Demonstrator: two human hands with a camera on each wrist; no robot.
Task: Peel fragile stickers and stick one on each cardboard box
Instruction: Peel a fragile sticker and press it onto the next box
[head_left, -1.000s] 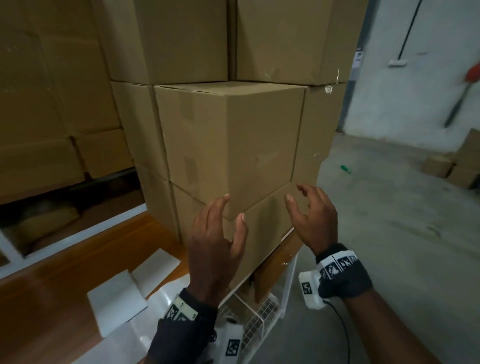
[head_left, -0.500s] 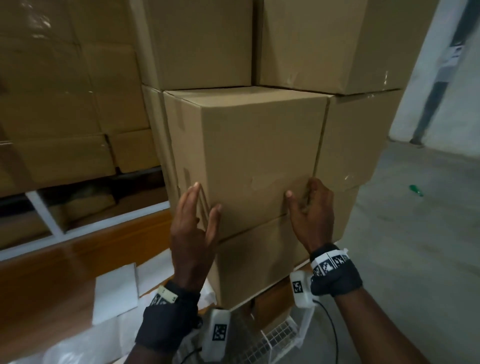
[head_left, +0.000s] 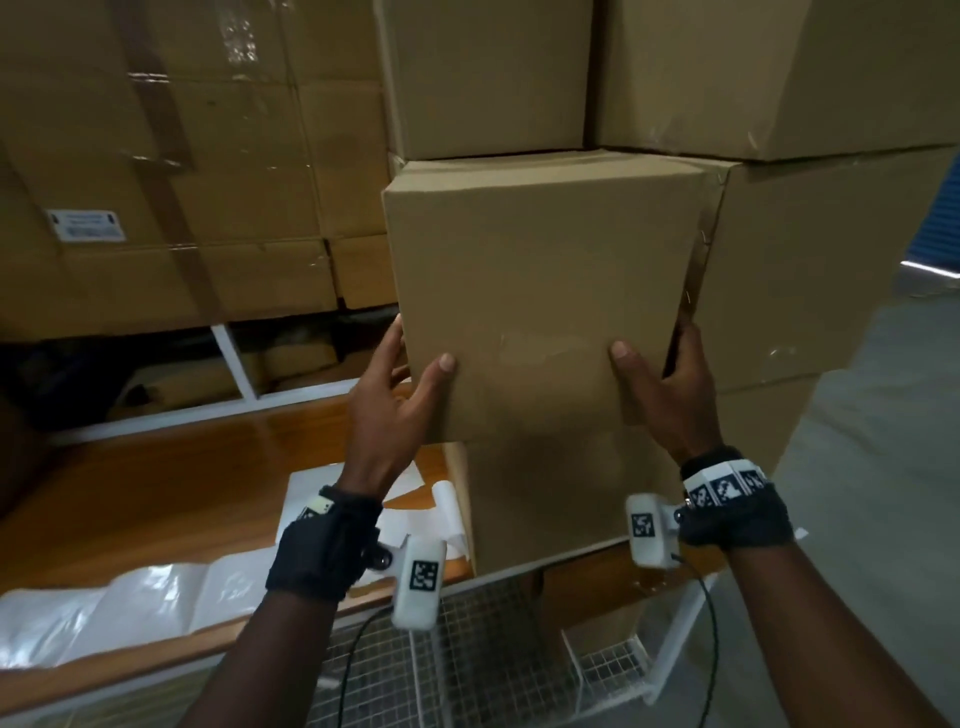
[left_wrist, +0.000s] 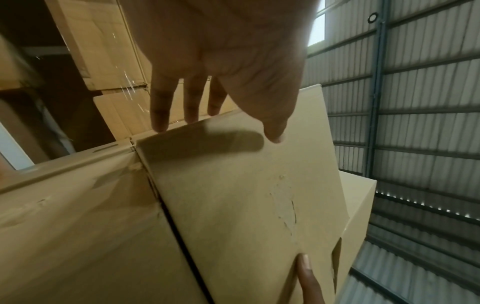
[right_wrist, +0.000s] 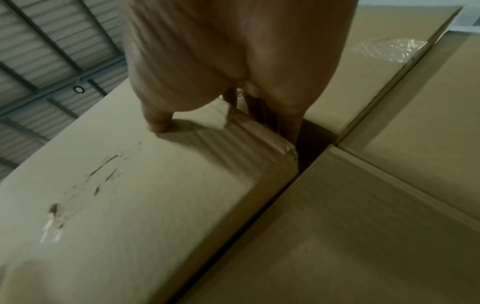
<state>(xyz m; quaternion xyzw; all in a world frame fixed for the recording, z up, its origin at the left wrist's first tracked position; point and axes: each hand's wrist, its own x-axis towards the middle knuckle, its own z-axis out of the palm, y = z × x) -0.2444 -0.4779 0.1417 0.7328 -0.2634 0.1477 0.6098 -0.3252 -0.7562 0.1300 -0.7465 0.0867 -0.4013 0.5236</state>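
Box (head_left: 540, 306) in the middle of the stack, plain brown face toward the person, taller than wide, and it sits right between the two hands. Left hand (head_left: 395, 395) clamps its near left edge, fingers round the side, thumb flat on the front. Right hand (head_left: 670, 384) mirrors that, fingers tucked into the gap beside the neighbouring box (head_left: 789, 270), thumb on the front. Both equally near. No sticker on it yet, I'd say. Upper boxes (head_left: 488, 78) rest on top and look likely to resist any pull. Below the left wrist, white sticker sheets (head_left: 156, 597) lie on the desk (head_left: 171, 483); another box (head_left: 545, 499) sits underneath.
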